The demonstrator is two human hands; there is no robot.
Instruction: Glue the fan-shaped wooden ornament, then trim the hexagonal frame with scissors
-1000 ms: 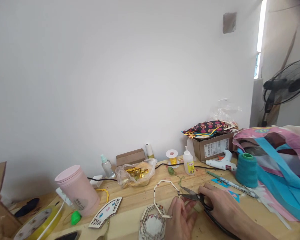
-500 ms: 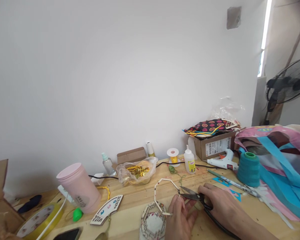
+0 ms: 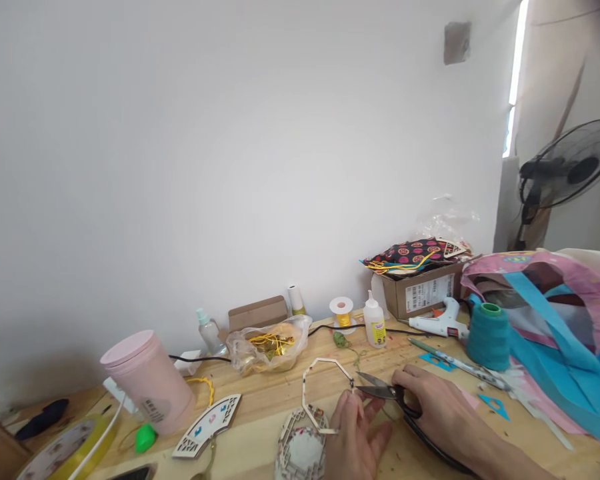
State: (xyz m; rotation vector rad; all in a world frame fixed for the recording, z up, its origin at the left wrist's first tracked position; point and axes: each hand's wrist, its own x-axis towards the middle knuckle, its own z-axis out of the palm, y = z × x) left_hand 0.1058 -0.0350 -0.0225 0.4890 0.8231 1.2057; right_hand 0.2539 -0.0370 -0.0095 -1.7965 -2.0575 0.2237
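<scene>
My left hand (image 3: pixel 354 430) pinches the right side of a thin pale octagonal frame (image 3: pixel 304 387), holding it tilted above the table. In my right hand (image 3: pixel 430 400) is a pair of black-handled scissors (image 3: pixel 380 392), blades parted and pointing left. The blade tips lie close to a small dark knot on the frame's edge, just above my left fingertips; whether they touch it I cannot tell. Below the frame, a round lattice ornament (image 3: pixel 286 445) with a pale centre lies on the table, partly covered by the frame and my left hand. Green thread (image 3: pixel 356 360) trails behind the blades.
Beyond my hands stand a glue bottle (image 3: pixel 375 323), a spool of yellow cord (image 3: pixel 343 315) and a glue gun (image 3: pixel 443 320). A teal thread cone (image 3: pixel 489 337) sits at right. Leftward are a fan-shaped lattice piece (image 3: pixel 207 425), a pink cup (image 3: pixel 150 383) and a tape roll (image 3: pixel 70 450).
The view has swung slightly to the right, so most things appear shifted left. My hands, the frame and the scissors keep nearly the same arrangement, with the blades still parted.
</scene>
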